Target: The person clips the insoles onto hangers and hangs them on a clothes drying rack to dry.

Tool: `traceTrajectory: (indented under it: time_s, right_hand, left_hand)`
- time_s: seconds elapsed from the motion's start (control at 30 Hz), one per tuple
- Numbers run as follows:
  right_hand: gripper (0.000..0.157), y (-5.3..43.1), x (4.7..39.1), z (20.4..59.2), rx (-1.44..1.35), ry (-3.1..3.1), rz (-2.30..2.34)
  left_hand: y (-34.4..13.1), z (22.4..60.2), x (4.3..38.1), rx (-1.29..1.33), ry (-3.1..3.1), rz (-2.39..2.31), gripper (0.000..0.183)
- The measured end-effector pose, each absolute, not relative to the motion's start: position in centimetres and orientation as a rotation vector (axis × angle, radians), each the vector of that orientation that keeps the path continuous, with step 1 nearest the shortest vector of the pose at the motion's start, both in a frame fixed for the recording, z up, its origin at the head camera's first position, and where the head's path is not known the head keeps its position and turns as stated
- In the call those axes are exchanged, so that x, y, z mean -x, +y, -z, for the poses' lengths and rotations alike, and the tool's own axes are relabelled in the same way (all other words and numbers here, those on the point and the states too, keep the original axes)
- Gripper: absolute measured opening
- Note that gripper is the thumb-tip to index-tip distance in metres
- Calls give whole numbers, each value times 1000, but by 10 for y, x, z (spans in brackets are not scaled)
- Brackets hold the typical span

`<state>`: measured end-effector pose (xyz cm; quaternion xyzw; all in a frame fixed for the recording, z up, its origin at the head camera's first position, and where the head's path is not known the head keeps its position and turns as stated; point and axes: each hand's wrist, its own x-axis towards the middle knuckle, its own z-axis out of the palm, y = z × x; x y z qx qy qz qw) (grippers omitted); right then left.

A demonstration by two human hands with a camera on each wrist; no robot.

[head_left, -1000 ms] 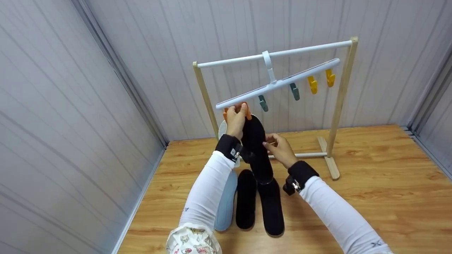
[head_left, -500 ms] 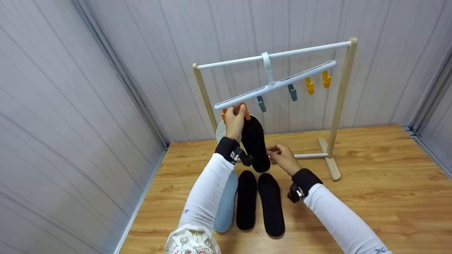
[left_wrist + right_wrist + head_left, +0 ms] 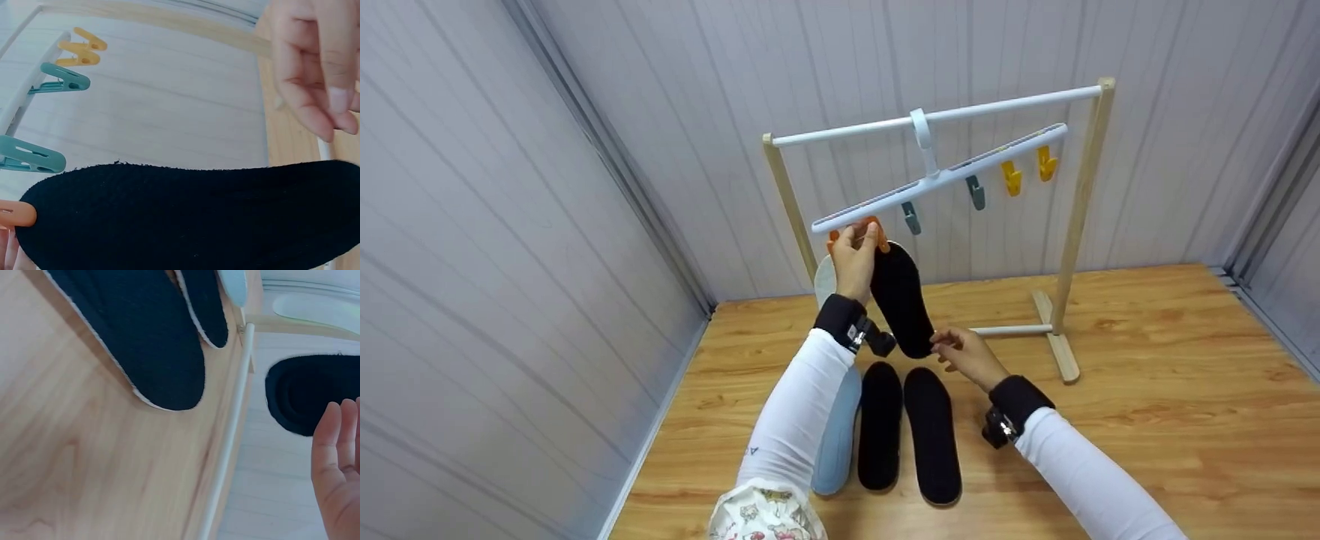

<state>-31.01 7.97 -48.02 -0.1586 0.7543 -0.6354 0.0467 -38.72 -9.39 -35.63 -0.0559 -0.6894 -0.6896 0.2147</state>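
Observation:
My left hand (image 3: 853,264) is up at the low left end of the white clip hanger (image 3: 885,202), holding an orange clothespin (image 3: 19,214). That clothespin bites the top end of a hanging black insole (image 3: 900,296). A second orange clothespin (image 3: 832,241) and a pale insole (image 3: 824,281) are partly hidden behind the left hand. Beside the lower end of the hanging insole is my right hand (image 3: 969,356), fingers loose; the left wrist view shows it apart from the insole. Teal clips (image 3: 911,217) and yellow clips (image 3: 1011,180) hang farther right along the tilted hanger.
On the wooden floor (image 3: 1170,375) lie two black insoles, one in the middle (image 3: 880,427) and one to the right (image 3: 933,435), and a light blue insole (image 3: 837,435). A wood-and-white rack (image 3: 1084,202) carries the hanger before the panelled wall (image 3: 997,37).
My right hand has come off the black insole's edge and moved down and slightly right. The insole now hangs with its lower end higher. The left hand stays at the clothespin.

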Motion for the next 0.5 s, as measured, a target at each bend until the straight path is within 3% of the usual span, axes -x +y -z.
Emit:
traceTrajectory:
  time_s: [0.5]
  right_hand:
    - [19,93,316,527,396,2333,1869]
  left_hand:
    - [-98,363,386,148,-1822,2104,32]
